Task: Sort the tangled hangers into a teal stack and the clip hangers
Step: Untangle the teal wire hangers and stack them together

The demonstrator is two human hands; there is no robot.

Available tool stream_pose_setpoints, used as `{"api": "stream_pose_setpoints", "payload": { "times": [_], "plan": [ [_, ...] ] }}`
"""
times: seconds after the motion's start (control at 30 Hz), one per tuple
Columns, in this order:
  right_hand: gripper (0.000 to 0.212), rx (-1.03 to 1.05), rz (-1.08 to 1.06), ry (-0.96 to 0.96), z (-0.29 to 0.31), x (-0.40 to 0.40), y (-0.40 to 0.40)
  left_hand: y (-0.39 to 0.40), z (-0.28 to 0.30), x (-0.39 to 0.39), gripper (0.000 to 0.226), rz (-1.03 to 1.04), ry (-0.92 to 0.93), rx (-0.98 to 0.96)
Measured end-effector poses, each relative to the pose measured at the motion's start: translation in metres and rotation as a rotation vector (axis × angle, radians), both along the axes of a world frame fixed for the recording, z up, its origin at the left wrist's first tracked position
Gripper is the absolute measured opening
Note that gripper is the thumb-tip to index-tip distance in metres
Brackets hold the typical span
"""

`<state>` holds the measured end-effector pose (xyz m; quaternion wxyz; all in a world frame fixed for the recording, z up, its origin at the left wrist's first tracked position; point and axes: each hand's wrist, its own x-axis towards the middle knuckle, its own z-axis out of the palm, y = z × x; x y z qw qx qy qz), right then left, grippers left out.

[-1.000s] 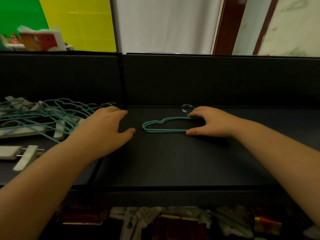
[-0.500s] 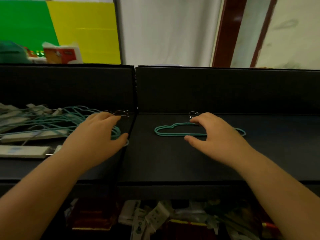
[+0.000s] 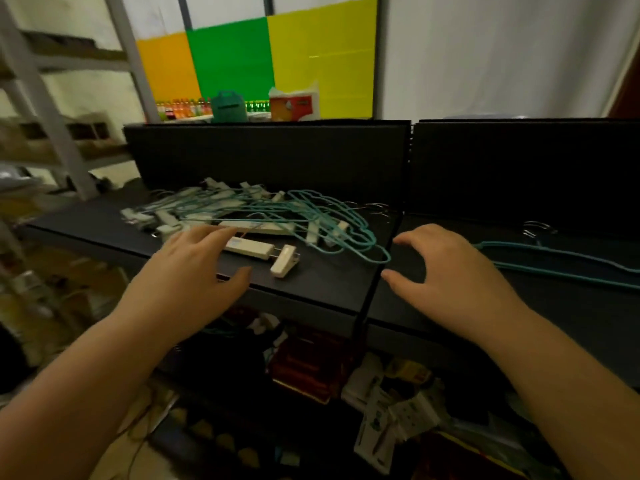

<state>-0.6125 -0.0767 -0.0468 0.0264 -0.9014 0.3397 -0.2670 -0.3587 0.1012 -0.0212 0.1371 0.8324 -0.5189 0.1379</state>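
A tangled pile of teal wire hangers (image 3: 311,216) mixed with white clip hangers (image 3: 252,249) lies on the left black tray (image 3: 322,289). One teal hanger (image 3: 561,261) lies alone on the right black tray (image 3: 588,313), its metal hook toward the back wall. My left hand (image 3: 194,271) hovers with fingers spread over the near edge of the pile, close to a white clip hanger, holding nothing. My right hand (image 3: 446,271) hangs above the seam between the two trays, fingers loosely curved and empty, just left of the lone teal hanger.
Black upright panels (image 3: 277,157) close off the back of both trays. Under the trays sits a clutter of boxes and packets (image 3: 381,393). A metal shelf frame (image 3: 41,98) stands at the left. Bottles and a red-and-white package (image 3: 294,103) sit behind the panels.
My right hand has let go of the lone teal hanger and moved left to the tray seam. My left hand shifted left over the pile. The view swung left.
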Motion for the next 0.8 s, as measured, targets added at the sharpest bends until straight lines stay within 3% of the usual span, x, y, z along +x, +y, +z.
{"api": "stream_pose_setpoints", "payload": {
  "times": [0.33, 0.6, 0.8],
  "plan": [
    [0.053, -0.034, -0.019, 0.018, 0.004, 0.12, 0.031, 0.021, -0.006, 0.113, 0.072, -0.035, 0.049, -0.029],
    [0.051, -0.047, -0.195, 0.014, -0.005, 0.207, 0.036, -0.013, -0.014, 0.216, 0.072, -0.208, 0.083, 0.037],
    [0.051, -0.01, -0.292, 0.028, -0.005, 0.224, 0.022, -0.066, -0.007, 0.234, 0.075, -0.318, 0.114, 0.134]
  ]
}}
